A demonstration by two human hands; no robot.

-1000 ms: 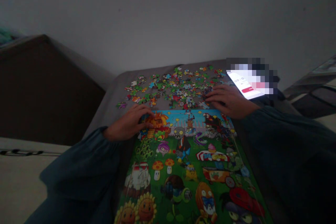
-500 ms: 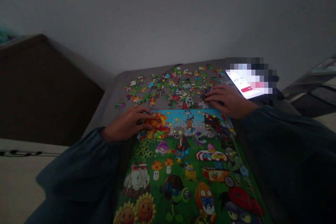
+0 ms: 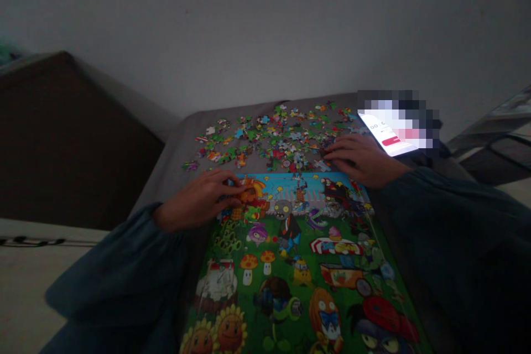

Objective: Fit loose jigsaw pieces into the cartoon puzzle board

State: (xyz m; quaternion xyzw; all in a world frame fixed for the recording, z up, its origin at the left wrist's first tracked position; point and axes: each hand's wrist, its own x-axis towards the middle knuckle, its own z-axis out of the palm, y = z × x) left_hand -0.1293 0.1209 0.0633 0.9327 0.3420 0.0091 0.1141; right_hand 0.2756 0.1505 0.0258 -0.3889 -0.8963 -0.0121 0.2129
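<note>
A bright cartoon picture sheet lies before me, printed with zombies, sunflowers and mushrooms on green. Beyond its top edge, many small jigsaw pieces are spread loosely in a heap. My left hand rests at the sheet's upper left corner, thumb and fingertips a little apart, with nothing visible between them. Over the right side of the loose pieces is my right hand, its fingers stretched out and their tips at some pieces. Whether a piece is under those fingertips I cannot make out.
A lit phone showing a timer stands at the right, partly pixelated. Grey cloth covers the surface under the pieces. A pale wall rises behind, and a dark brown panel stands at the left.
My left hand has shifted slightly left and its fingers are a bit differently bent. The right hand stays nearly where it was over the pieces.
</note>
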